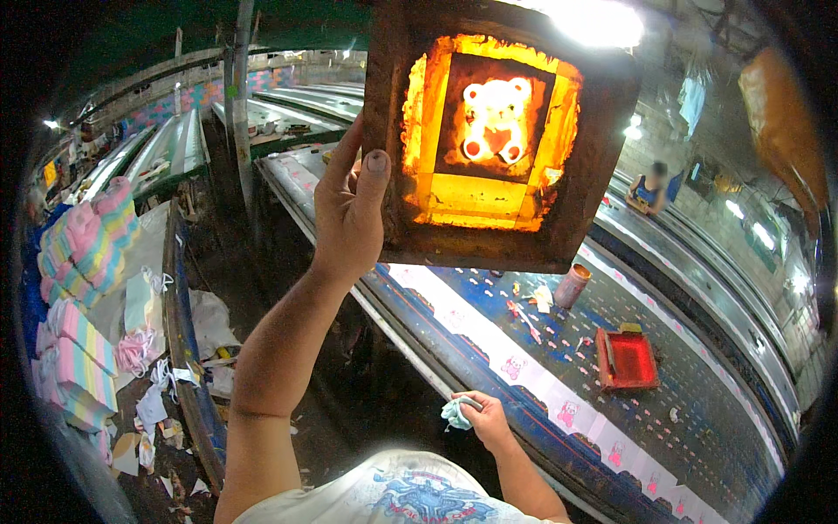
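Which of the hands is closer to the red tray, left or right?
Right. The right hand holds a cloth low beside the table, left of the red tray. The left hand is farther away, raised, gripping the bear screen.

The framed screen (478, 194) glows amber around a white bear (498, 109) (red-footed), while the cloth (456, 415) is pale aqua.

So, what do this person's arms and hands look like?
The left hand and right hand wear no gloves, and no watch shows. Both arms are bare where visible. The white shirt has a blue print.
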`<move>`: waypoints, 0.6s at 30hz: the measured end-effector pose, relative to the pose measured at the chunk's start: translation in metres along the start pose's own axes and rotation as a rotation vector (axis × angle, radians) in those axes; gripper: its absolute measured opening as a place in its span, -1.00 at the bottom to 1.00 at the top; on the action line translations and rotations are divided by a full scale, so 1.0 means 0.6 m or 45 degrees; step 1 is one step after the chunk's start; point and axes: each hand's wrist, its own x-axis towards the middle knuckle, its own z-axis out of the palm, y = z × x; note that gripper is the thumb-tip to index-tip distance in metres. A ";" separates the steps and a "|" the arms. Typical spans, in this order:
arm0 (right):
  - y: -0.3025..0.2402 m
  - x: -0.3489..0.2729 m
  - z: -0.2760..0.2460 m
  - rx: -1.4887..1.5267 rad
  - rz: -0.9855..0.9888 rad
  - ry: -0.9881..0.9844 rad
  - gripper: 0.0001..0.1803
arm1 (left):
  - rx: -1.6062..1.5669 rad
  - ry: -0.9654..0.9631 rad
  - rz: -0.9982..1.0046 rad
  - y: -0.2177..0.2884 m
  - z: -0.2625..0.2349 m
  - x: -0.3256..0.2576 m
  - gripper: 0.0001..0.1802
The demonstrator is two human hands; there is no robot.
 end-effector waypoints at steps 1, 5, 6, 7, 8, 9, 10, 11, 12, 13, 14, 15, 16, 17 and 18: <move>-0.002 0.004 0.008 0.006 -0.021 0.007 -0.73 | 0.023 0.001 0.028 0.005 -0.012 0.005 -0.36; -0.047 -0.036 -0.042 -0.043 0.047 0.037 -0.72 | 0.074 0.024 -0.025 0.008 0.032 0.016 -0.40; -0.056 -0.033 -0.046 -0.005 0.051 0.026 -0.72 | 0.081 0.053 -0.090 0.005 0.037 0.016 -0.41; -0.054 -0.025 -0.048 -0.025 0.038 0.026 -0.72 | 0.080 0.089 -0.167 -0.009 0.028 0.007 -0.42; -0.054 -0.015 -0.051 -0.044 0.026 0.032 -0.72 | 0.076 0.122 -0.247 -0.025 0.022 0.000 -0.43; -0.049 -0.006 -0.038 -0.062 0.056 0.050 -0.71 | 0.065 0.210 -0.246 -0.042 -0.001 -0.012 -0.48; -0.028 0.023 -0.010 -0.062 0.071 0.029 -0.71 | 0.033 0.251 -0.363 -0.049 -0.048 -0.031 -0.47; -0.018 0.041 0.023 -0.073 0.095 0.012 -0.70 | -0.053 0.349 -0.518 -0.047 -0.098 -0.055 -0.45; 0.000 0.054 0.057 -0.092 0.084 0.037 -0.76 | -0.156 0.445 -0.655 -0.041 -0.154 -0.075 -0.42; -0.002 0.066 0.073 -0.093 0.123 0.074 -0.79 | -0.365 0.449 -0.824 -0.055 -0.190 -0.094 -0.34; -0.004 0.075 0.088 -0.095 0.162 0.104 -0.82 | -0.574 0.456 -0.986 -0.092 -0.229 -0.129 -0.25; 0.004 0.095 0.090 -0.089 0.114 0.124 -0.84 | -0.783 0.472 -1.126 -0.141 -0.272 -0.163 -0.15; 0.015 0.114 0.088 -0.076 0.065 0.143 -0.86 | -1.343 0.183 -1.020 -0.180 -0.292 -0.191 0.00; 0.006 0.129 0.076 -0.136 -0.022 0.168 -0.85 | -1.834 -0.181 -1.007 -0.223 -0.309 -0.221 0.14; -0.017 0.141 0.080 -0.128 0.057 0.181 -0.86 | -1.899 -0.103 -1.023 -0.244 -0.304 -0.252 0.14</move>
